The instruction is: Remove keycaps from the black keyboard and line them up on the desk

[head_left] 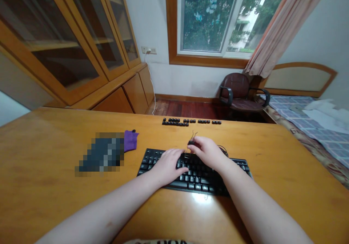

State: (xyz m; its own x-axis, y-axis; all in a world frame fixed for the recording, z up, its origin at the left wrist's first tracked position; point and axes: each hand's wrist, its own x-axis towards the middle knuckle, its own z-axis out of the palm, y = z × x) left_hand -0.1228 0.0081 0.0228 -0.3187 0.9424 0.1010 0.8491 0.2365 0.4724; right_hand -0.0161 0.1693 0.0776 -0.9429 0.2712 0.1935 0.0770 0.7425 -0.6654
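A black keyboard [196, 178] lies on the wooden desk [54, 200] in front of me. My left hand [167, 166] rests on its left half, fingers curled over the keys. My right hand [207, 151] hovers over the keyboard's top edge and pinches a small wire keycap puller [192, 140] with a dark base and thin prongs pointing up. Further back on the desk, a row of loose black keycaps [191, 122] is lined up near the far edge.
A purple cloth [131, 140] lies left of the keyboard beside a blurred dark object [102, 155]. Beyond the desk stand a wooden glass-door cabinet [81, 47], a brown armchair [241, 93] under the window, and a bed [313, 124] on the right.
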